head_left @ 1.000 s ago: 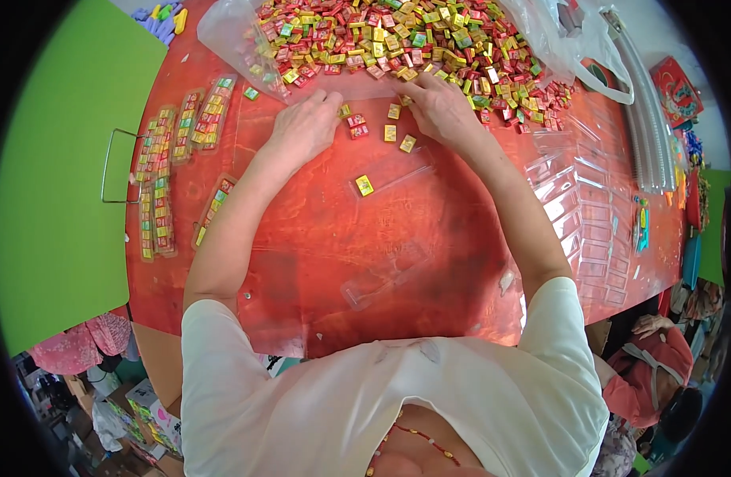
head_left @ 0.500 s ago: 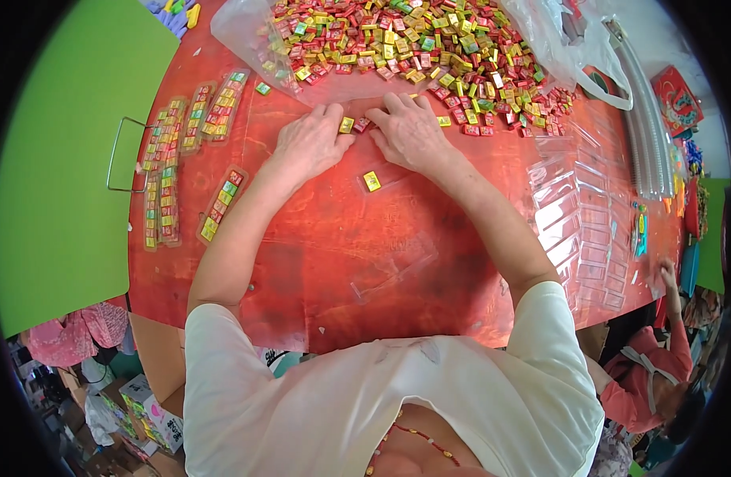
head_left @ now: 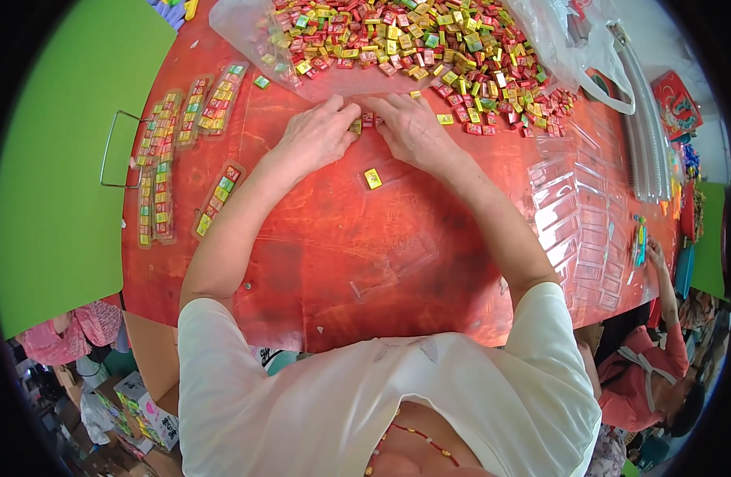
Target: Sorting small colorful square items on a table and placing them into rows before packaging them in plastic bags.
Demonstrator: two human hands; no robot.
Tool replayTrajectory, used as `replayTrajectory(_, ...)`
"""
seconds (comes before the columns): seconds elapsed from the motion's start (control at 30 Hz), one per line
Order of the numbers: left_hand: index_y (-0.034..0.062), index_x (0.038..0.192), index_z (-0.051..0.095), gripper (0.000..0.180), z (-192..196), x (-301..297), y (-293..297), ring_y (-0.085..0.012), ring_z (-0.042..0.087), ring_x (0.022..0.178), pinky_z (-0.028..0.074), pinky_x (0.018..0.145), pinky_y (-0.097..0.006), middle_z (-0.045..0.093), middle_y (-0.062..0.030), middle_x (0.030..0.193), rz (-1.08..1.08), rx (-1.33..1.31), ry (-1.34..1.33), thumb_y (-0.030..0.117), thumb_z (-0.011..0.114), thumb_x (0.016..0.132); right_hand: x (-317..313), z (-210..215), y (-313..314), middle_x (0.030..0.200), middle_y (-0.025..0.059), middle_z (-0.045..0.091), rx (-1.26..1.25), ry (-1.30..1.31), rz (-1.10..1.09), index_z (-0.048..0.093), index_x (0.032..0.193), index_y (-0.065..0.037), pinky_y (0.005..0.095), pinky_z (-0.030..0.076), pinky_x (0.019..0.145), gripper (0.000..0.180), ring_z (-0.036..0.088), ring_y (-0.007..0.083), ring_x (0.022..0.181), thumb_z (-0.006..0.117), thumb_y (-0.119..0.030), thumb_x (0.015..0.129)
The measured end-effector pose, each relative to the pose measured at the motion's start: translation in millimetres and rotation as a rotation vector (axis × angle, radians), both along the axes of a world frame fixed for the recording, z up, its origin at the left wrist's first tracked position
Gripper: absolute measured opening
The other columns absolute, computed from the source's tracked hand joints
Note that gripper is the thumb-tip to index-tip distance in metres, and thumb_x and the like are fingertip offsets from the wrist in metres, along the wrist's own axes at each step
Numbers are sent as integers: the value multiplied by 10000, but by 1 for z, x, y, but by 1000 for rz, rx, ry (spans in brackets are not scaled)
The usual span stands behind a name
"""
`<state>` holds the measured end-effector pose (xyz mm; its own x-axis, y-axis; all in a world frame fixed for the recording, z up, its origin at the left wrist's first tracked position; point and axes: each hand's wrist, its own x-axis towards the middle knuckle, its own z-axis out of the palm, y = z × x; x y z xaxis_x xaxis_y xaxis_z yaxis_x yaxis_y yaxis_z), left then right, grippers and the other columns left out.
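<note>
Green flooring is lying along the left, and a red desk is carrying everything else. Near its left edge, filled clear strips of small wrapped squares are being kept in rows. Further right, the left hand is being held flat on the desk with fingers curled at the edge of the heap, and a few red and yellow small wrapped squares are being pinched or nudged between it and the right hand, which is bent the same way, fingertips touching the pieces. One yellow square is lying alone just below the hands, inside what looks like an empty clear tray. The big heap of wrapped squares is being held on a clear plastic sheet behind the hands. Stacks of empty clear trays are being stored at the right, where another person is sitting.

The step in hand is judged to be the gathering of a few pieces from the heap. The next move would call for the pieces to be lined up and slid into the tray.
</note>
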<state>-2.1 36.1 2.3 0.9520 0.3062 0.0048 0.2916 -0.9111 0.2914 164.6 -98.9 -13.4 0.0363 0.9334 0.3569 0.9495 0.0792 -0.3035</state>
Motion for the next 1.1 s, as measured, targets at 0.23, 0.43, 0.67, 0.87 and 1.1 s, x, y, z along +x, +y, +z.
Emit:
replayTrajectory(0.23,113,1253,534,394,-2,2,-10,-368,639,1008,547,757,-500,513,-139,1101,48,19,-141,278,663,920,36,15,-28,1054,136,618,54,28,-152,644,1156,-82,467,465,848,315,610,328,1018,662,-144,848)
replayTrajectory(0.43,98,1229,548,382,-6,14,-14,-334,688,908,587,685,-461,541,-154,1093,-55,133,-86,243,686,903,36,2,-15,1040,108,607,-77,-163,-198,671,1155,-95,428,449,846,303,607,294,1016,680,-163,859)
replayTrajectory(0.67,102,1290,528,403,-7,11,-13,-349,674,925,570,708,-479,517,-150,1096,-26,100,-50,248,650,935,23,3,-7,966,106,600,-104,-145,-93,670,1123,-111,439,444,839,248,618,293,947,666,-144,877)
replayTrajectory(0.87,108,1356,476,548,2,5,-20,-395,662,940,559,742,-512,520,-174,1142,111,12,-71,333,685,902,10,17,-26,954,104,628,-77,-23,-177,677,993,-92,434,442,815,187,637,274,965,659,-226,864)
replayTrajectory(1.1,143,1365,502,573,-4,24,-33,-382,650,982,564,756,-500,530,-157,1135,156,128,-66,368,698,876,12,11,-33,954,110,621,-101,-168,-224,655,938,-71,434,436,814,210,638,276,929,660,-265,858)
